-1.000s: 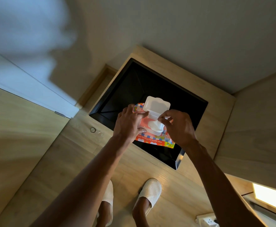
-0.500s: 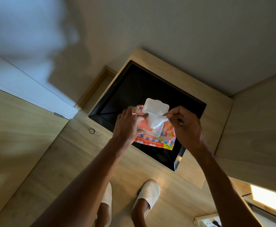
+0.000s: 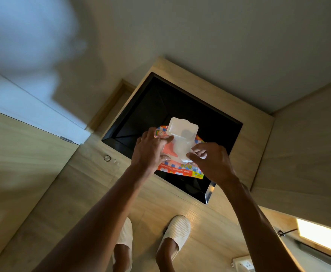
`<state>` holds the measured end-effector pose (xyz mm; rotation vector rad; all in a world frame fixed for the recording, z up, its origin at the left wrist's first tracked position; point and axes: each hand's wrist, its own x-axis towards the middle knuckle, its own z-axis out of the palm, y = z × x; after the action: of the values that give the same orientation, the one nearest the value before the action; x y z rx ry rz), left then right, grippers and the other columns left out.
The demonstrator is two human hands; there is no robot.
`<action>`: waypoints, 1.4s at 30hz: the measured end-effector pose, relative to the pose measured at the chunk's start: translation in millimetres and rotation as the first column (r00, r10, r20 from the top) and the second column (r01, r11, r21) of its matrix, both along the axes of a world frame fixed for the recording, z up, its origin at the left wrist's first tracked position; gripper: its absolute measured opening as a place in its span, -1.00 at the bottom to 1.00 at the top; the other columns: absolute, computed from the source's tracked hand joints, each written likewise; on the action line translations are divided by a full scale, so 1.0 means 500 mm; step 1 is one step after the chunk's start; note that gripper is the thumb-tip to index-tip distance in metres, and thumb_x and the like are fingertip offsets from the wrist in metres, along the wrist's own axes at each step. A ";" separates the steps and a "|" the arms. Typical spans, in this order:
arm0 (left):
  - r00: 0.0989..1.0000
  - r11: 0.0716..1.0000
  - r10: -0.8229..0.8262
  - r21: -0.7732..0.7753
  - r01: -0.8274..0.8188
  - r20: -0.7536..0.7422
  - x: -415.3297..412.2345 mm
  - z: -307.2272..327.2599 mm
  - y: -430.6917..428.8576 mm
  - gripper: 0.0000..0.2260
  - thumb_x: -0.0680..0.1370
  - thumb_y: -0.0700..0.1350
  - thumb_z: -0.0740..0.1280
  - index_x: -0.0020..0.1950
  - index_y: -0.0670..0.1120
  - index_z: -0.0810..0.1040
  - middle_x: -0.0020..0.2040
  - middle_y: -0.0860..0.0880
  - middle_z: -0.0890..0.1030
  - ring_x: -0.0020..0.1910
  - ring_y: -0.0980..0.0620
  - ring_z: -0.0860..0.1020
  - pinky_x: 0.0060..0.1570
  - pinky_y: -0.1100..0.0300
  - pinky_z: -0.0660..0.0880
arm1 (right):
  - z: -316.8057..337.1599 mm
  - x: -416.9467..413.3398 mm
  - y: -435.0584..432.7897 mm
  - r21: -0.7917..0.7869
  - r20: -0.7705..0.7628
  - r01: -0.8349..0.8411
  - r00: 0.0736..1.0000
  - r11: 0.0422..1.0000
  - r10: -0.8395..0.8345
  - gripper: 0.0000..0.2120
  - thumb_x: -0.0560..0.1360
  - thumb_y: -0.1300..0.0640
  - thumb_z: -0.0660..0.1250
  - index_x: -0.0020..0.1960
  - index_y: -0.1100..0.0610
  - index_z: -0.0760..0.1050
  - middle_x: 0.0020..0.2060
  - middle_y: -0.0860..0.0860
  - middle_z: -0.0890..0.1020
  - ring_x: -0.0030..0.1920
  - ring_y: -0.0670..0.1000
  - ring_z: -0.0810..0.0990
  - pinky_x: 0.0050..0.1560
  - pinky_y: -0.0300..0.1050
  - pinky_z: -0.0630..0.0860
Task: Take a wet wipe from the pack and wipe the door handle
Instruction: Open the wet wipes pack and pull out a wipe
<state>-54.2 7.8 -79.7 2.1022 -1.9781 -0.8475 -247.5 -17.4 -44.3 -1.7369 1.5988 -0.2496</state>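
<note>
**Wipe partly drawn from pack over black bin**

The wipe (image 3: 181, 149) is white and crumpled. It rises in a band out of the pack (image 3: 177, 169) and its lower end is pinched in the right hand (image 3: 211, 163); that grip is narrow, thumb and fingertips closed on the wipe. The pack is a soft, bright packet, orange with a chequered border, hearts and printed text. Its white lid (image 3: 181, 128) stands flipped up at the far edge. The left hand (image 3: 150, 152) holds the pack's left side, fingers spread on top, thumb near the opening.

Pack and hands are over a black square bin (image 3: 156, 107) with sloping inner walls, set in a pale wood surround (image 3: 256, 132). The pack's near edge lies near the bin's front rim. Open dark room shows in the bin to the left and behind the lid.

Below, two white slippers (image 3: 177, 230) stand on the wood floor (image 3: 86, 185). A small metal ring (image 3: 107, 158) sits left of the bin. A socket (image 3: 243, 264) lies at lower right.
</note>
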 end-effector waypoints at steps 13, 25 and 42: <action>1.000 1.000 0.007 -0.001 -0.007 -0.007 0.001 0.003 0.001 -0.38 0.35 0.07 0.49 0.38 0.09 0.39 0.39 -0.11 0.32 0.37 -0.10 0.33 0.39 -0.08 0.31 | 0.029 0.003 -0.004 -0.126 0.198 0.088 0.978 0.988 -0.062 -0.90 0.53 0.19 0.34 -0.14 0.03 0.47 -0.14 -0.08 0.60 -0.11 -0.15 0.60 -0.24 -0.53 0.46; 1.000 0.999 -0.007 0.034 0.007 0.004 -0.002 0.006 -0.004 -0.35 0.38 0.06 0.47 0.43 0.10 0.33 0.40 -0.13 0.28 0.39 -0.11 0.28 0.41 -0.07 0.27 | 0.002 -0.006 -0.016 0.012 0.094 0.010 0.995 1.000 -0.011 -0.42 0.36 0.04 0.53 0.27 -0.01 0.33 0.17 -0.08 0.45 0.12 -0.09 0.46 -0.05 -0.33 0.49; 1.000 0.999 -0.006 0.038 0.005 0.018 -0.003 0.011 -0.002 -0.37 0.40 0.06 0.46 0.43 0.11 0.32 0.42 -0.12 0.27 0.41 -0.10 0.27 0.41 -0.07 0.27 | 0.093 0.008 -0.012 -0.240 0.268 0.259 0.944 0.936 -0.193 -0.90 0.54 0.15 0.32 -0.05 0.11 0.62 -0.18 -0.03 0.69 -0.12 -0.11 0.66 -0.06 -0.21 0.60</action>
<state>-55.5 6.9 -74.4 2.1335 -1.9935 -0.8769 -243.6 -23.6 2.4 -1.6411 1.6411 -0.7986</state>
